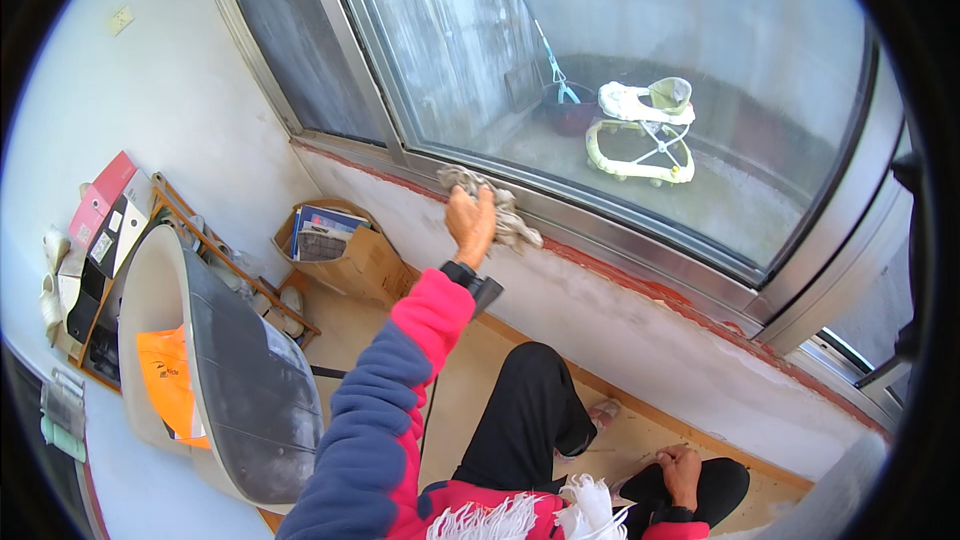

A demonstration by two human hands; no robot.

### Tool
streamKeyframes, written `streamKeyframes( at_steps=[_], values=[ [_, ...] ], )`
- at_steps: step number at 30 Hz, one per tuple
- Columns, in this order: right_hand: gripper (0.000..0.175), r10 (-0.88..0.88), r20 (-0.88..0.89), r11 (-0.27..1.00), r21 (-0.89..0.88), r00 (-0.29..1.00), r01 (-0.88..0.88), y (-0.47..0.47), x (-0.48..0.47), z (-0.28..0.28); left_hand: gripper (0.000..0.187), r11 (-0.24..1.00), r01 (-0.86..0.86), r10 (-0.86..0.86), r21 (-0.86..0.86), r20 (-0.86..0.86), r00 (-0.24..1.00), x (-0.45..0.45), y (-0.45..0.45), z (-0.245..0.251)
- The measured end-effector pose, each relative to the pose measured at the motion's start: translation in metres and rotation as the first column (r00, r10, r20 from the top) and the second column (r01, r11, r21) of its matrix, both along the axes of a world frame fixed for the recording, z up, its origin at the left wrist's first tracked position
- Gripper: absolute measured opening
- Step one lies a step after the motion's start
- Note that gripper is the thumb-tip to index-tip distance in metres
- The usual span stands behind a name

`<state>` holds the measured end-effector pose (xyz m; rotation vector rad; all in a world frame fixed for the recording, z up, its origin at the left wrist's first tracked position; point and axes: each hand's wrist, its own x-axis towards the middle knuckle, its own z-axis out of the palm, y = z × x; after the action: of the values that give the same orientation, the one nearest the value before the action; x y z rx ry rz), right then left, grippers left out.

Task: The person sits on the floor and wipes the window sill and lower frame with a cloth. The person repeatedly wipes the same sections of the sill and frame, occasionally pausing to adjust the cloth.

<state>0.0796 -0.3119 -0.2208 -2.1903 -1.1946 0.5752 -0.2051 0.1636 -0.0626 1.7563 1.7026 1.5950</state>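
My left hand [469,223] grips a crumpled, dirty grey-beige rag [516,226]. It presses the rag against the lower metal frame [637,241] of a sliding window, near the frame's left part. The rag hangs over a strip of red paint [645,286] along the sill edge below. My right hand [679,471] rests on my right knee with its fingers curled in, and nothing shows in it. Behind the window glass [480,90] is a concrete-floored space; cloudy streaks show in the pane's upper left.
An open cardboard box [367,262] of books stands below the sill. A grey shell chair [255,390] holding an orange bag [169,382] is at left, before a shoe rack [225,247]. Beyond the glass are a baby walker [645,127] and a bucket [570,118] with a mop.
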Motion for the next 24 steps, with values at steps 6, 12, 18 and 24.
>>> streamKeyframes(
  at_steps=[6,12,18,24],
  values=[
    [0.013,-0.031,0.013,0.997,0.067,0.999,0.030,-0.019,-0.001,-0.001,0.041,0.991,0.109,-0.116,0.075,0.093,0.989,0.069,-0.071,-0.004],
    [0.014,-0.046,0.021,0.993,0.113,0.999,0.044,-0.032,0.000,-0.003,0.039,0.922,0.385,-0.388,0.045,0.092,0.917,0.121,-0.146,-0.005],
    [0.015,-0.104,-0.002,0.987,0.122,0.995,0.104,-0.042,0.002,-0.009,0.033,0.556,0.829,-0.826,-0.054,0.072,0.559,0.078,-0.152,0.026],
    [0.016,-0.090,0.015,0.991,0.098,0.996,0.088,-0.041,0.010,-0.022,0.035,0.785,0.603,-0.607,0.140,-0.017,0.795,-0.028,-0.081,0.099]
  ],
)
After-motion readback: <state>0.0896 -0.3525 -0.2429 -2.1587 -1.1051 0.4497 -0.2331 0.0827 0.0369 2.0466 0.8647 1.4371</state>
